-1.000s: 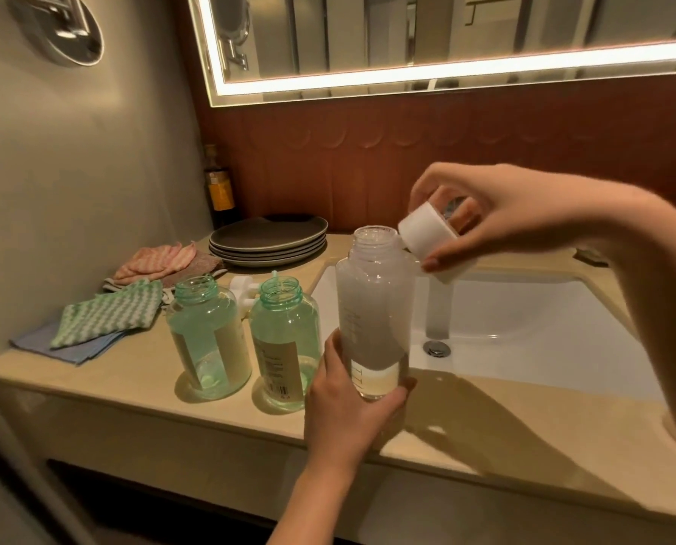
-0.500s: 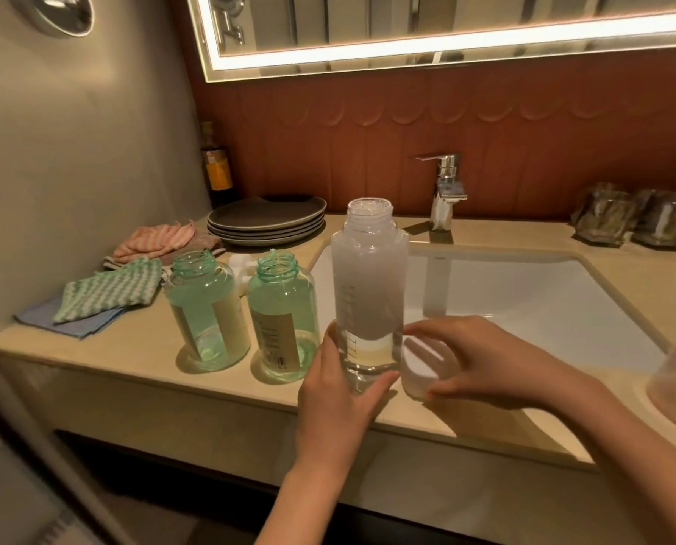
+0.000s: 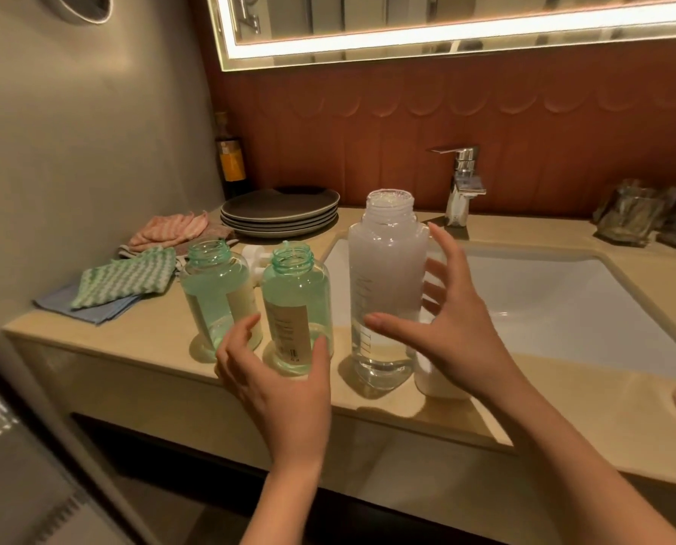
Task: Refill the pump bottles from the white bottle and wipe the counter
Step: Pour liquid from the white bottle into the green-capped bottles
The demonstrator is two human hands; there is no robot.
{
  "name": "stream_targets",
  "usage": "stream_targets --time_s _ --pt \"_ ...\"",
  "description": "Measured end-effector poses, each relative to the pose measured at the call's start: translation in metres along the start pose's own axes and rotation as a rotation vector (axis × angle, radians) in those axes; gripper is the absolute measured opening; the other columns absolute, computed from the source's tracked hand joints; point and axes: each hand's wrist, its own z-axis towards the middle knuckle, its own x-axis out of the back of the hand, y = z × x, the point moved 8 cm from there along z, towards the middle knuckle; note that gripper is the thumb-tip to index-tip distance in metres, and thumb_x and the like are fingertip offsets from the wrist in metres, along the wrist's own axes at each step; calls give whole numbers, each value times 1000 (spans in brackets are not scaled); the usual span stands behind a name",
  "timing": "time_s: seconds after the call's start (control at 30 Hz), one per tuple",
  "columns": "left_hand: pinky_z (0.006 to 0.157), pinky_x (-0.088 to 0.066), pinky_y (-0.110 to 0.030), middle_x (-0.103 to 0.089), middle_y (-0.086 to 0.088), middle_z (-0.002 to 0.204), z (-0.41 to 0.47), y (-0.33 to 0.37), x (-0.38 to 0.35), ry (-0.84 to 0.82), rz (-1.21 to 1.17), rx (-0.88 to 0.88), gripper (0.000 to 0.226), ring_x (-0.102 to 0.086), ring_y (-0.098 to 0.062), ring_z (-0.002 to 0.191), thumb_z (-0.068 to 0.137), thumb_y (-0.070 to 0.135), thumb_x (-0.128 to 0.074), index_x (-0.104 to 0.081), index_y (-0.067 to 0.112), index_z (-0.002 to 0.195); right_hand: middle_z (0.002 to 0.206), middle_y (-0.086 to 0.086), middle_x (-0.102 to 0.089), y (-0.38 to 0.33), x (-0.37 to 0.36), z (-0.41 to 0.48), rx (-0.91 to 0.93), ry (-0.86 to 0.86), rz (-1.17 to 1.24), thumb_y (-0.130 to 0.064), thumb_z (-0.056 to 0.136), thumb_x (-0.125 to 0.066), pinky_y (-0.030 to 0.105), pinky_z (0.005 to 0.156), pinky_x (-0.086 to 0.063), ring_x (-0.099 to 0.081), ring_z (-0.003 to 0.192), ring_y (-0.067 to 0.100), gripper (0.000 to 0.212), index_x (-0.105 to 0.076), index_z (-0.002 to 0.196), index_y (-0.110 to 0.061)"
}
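Observation:
The tall white bottle (image 3: 385, 277) stands uncapped on the beige counter (image 3: 151, 340), a little clear liquid at its bottom. Its white cap (image 3: 438, 381) lies on the counter just right of it, partly behind my wrist. Two green pump bottles stand open without pumps: one on the left (image 3: 216, 293), one in the middle (image 3: 295, 308). My right hand (image 3: 442, 328) hovers spread around the white bottle's right side; I cannot tell if it touches. My left hand (image 3: 277, 371) is spread just in front of the middle green bottle, holding nothing.
White pump heads (image 3: 254, 255) lie behind the green bottles. Folded cloths, green-striped (image 3: 125, 277), blue and pink, sit at the left. Stacked dark plates (image 3: 279, 210) and a brown bottle (image 3: 232, 159) stand at the back. The sink (image 3: 564, 304), faucet (image 3: 460, 186) and glass jars (image 3: 639, 218) are to the right.
My right hand set the cap down on the counter and lifted to the white bottle's side. My left hand let go of the white bottle and moved left, in front of the middle green bottle.

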Motion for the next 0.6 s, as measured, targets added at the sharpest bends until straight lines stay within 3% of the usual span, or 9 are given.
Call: stream_targets --time_s 0.07,0.13,0.2,0.33,0.47,0.6 --pt "99 -36 -39 -41 -2 130 10 -2 -11 -88 -27 70 82 -38 -22 123 65 18 -84 -37 15 132 129 -22 -38 -2 -10 6 23 26 86 -42 50 -87 14 88 -46 -46 113 -3 109 -18 134 -49" --pt "94 -31 -26 -38 4 133 15 -5 -24 -191 -66 114 90 -37 -15 125 66 24 -84 -30 23 138 123 -27 -41 0 -16 11 46 74 78 -38 50 -90 23 92 -49 -47 114 0 112 -21 138 -41" --pt "93 -29 -22 -40 5 138 17 -8 -34 -265 -59 145 98 -38 -13 127 65 27 -85 -24 27 143 118 -28 -42 -1 -18 14 57 129 47 -33 51 -90 29 93 -49 -47 113 4 110 -24 139 -33" --pt "89 -39 -33 -46 -3 140 22 -15 -45 -329 55 202 108 -48 -27 123 63 36 -85 -15 31 146 107 -21 -49 -5 -16 24 83 142 30 -20 54 -89 35 81 -55 -56 98 6 93 -35 129 -28" --pt "83 -45 -38 -55 -7 129 25 -20 -49 -381 184 194 102 -55 -34 113 65 50 -80 -18 31 143 104 -29 -47 -21 -18 39 182 71 -11 -15 55 -88 26 75 -56 -54 97 -1 92 -30 122 -42" --pt "85 -46 -39 -59 -2 121 28 -24 -50 -423 266 139 93 -57 -31 109 63 55 -77 -26 28 137 111 -18 -48 -39 -12 66 295 74 -9 -10 56 -87 18 73 -53 -54 100 5 96 -32 132 -30"
